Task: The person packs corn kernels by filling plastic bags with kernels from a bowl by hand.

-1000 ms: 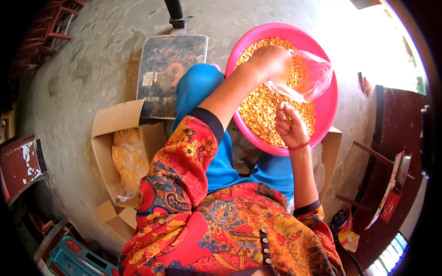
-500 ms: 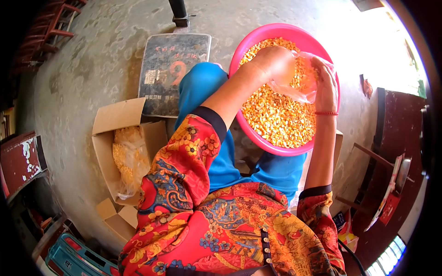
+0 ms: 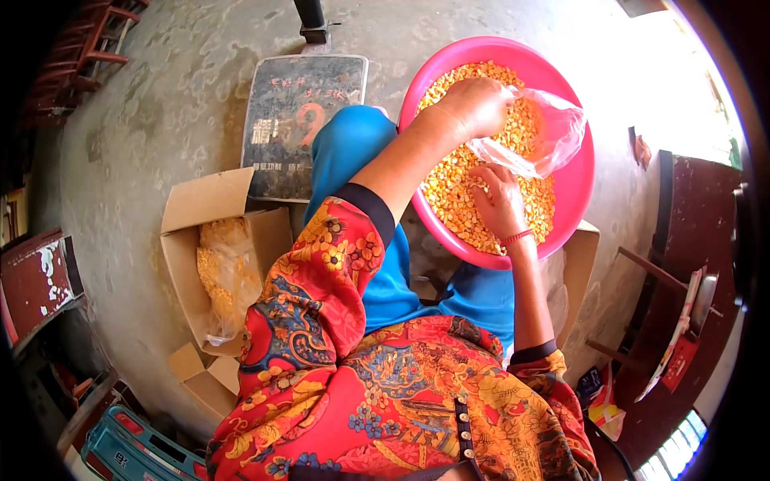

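Note:
A pink basin [image 3: 579,192] rests at my knees, filled with yellow-orange corn kernels [image 3: 459,192]. Over the kernels, my left hand [image 3: 479,108] is closed on the edge of a clear plastic bag [image 3: 553,140], whose mouth gapes toward me. Kernels show through and around the thin plastic. My right hand [image 3: 501,200], with a red bracelet at its wrist, is down among the kernels just below the bag's mouth. Its fingers curl around some of them, and it is apart from the bag.
Left of my leg stands an open cardboard box [image 3: 180,272] holding a plastic bag of corn [image 3: 224,272]. A platform scale [image 3: 273,120] lies beyond it. Another cardboard box [image 3: 584,272] is partly hidden at right. Dark red wooden furniture [image 3: 698,216] lines the right side.
My right hand has left the bag's right side and come down toward me into the kernels. My left hand still grips the bag, which now hangs with its mouth wider.

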Motion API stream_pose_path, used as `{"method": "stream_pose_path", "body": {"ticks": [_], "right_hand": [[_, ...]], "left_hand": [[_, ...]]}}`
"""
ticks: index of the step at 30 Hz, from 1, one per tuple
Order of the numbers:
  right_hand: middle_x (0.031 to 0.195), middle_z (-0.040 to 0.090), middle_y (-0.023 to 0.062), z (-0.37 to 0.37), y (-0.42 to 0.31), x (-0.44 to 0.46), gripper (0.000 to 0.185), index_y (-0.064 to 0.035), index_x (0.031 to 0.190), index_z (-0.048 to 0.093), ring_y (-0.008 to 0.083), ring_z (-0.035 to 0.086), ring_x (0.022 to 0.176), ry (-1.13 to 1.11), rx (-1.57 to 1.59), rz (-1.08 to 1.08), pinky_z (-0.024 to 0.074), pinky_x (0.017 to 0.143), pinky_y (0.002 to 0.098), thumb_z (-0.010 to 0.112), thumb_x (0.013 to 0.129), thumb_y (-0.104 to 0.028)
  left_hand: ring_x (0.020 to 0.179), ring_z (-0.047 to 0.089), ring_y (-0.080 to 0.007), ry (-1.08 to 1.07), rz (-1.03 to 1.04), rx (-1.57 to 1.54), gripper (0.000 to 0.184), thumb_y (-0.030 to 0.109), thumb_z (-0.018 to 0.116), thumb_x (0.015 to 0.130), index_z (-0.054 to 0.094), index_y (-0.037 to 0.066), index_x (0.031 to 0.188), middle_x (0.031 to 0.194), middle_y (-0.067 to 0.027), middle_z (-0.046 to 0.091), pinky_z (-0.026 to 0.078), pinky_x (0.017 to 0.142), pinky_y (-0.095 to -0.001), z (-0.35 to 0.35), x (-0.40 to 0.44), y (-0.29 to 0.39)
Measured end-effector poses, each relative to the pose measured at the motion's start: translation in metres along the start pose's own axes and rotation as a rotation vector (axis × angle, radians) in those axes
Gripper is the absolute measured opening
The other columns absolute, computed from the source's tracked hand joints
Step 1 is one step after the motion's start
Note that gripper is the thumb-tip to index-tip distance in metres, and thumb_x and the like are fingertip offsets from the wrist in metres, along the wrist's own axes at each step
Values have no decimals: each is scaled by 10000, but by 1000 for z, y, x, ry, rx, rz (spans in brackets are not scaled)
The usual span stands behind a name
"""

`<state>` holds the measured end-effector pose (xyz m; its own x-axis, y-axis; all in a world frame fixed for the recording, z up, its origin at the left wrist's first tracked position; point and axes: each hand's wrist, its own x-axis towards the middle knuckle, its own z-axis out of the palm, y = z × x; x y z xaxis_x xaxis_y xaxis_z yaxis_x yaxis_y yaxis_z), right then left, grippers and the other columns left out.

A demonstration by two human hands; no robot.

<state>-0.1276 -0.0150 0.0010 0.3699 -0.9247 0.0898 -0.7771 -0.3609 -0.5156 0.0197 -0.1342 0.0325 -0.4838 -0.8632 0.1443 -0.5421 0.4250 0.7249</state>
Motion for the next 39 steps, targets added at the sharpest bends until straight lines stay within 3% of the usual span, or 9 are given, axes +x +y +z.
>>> {"method": "stream_pose_path", "body": {"ticks": [11, 14, 17, 18, 20, 24, 30, 36, 39], "right_hand": [[800, 570, 164, 5, -22, -13, 103, -30, 829, 558, 360, 561, 739, -197, 141, 133, 448, 654, 413, 559, 813, -132], [756, 579, 118, 3, -21, -13, 126, -22, 846, 563, 298, 579, 701, -197, 283, 147, 449, 614, 362, 552, 837, -147], [737, 519, -13, -2, -14, -14, 169, -37, 931, 570, 85, 465, 628, -99, 834, 516, 376, 494, 222, 486, 892, -178], [737, 519, -13, -7, -10, -14, 169, -37, 931, 570, 85, 465, 628, -99, 833, 517, 376, 494, 222, 486, 892, -178], [773, 499, -6, -14, -5, -15, 203, -61, 1037, 527, 70, 412, 593, -13, 1626, 781, 333, 466, 186, 452, 904, -195], [810, 492, 24, -2, 15, -24, 189, -80, 1005, 503, 62, 389, 568, 13, 1926, 751, 295, 433, 157, 446, 921, -240], [672, 450, 6, -7, -8, -22, 164, -91, 923, 505, 61, 339, 472, 56, 1864, 921, 259, 376, 168, 439, 930, -241], [629, 410, -17, -19, -9, -19, 185, -94, 883, 493, 37, 279, 426, -178, 1855, 784, 219, 359, 154, 429, 935, -259], [631, 413, -18, -41, -15, -3, 176, -93, 882, 495, 36, 290, 433, -41, 1841, 681, 231, 369, 159, 430, 934, -248]], "left_hand": [[819, 611, -324, 7, 15, -6, 247, 99, 531, 763, 663, 129, 970, 879, -159, 634, 483, 756, -420, 1, 1, -1], [810, 612, -326, -3, -9, -8, 243, 103, 535, 764, 664, 133, 968, 861, -164, 633, 484, 749, -423, 1, 2, -1], [802, 613, -327, -28, -6, 68, 240, 111, 540, 767, 663, 129, 972, 853, -165, 633, 485, 742, -424, 2, 4, -3], [803, 613, -327, -40, -23, 52, 241, 113, 542, 766, 663, 129, 974, 855, -164, 634, 485, 742, -424, 3, 4, -4], [803, 613, -327, -51, -36, 37, 241, 114, 544, 766, 663, 128, 976, 856, -164, 634, 485, 742, -423, 1, 5, -2], [814, 612, -326, -27, -29, 13, 247, 113, 547, 765, 662, 131, 983, 868, -161, 635, 482, 750, -425, 0, 2, 0], [812, 611, -326, -19, -6, 22, 250, 109, 543, 766, 660, 134, 985, 865, -161, 636, 480, 752, -430, -2, 0, 2], [806, 610, -327, -15, 13, 33, 262, 99, 536, 760, 655, 136, 990, 863, -163, 634, 479, 743, -434, 1, 2, -2], [800, 610, -329, -10, 12, 8, 264, 98, 538, 759, 652, 134, 994, 858, -165, 633, 480, 738, -435, 3, 2, -3]]}}
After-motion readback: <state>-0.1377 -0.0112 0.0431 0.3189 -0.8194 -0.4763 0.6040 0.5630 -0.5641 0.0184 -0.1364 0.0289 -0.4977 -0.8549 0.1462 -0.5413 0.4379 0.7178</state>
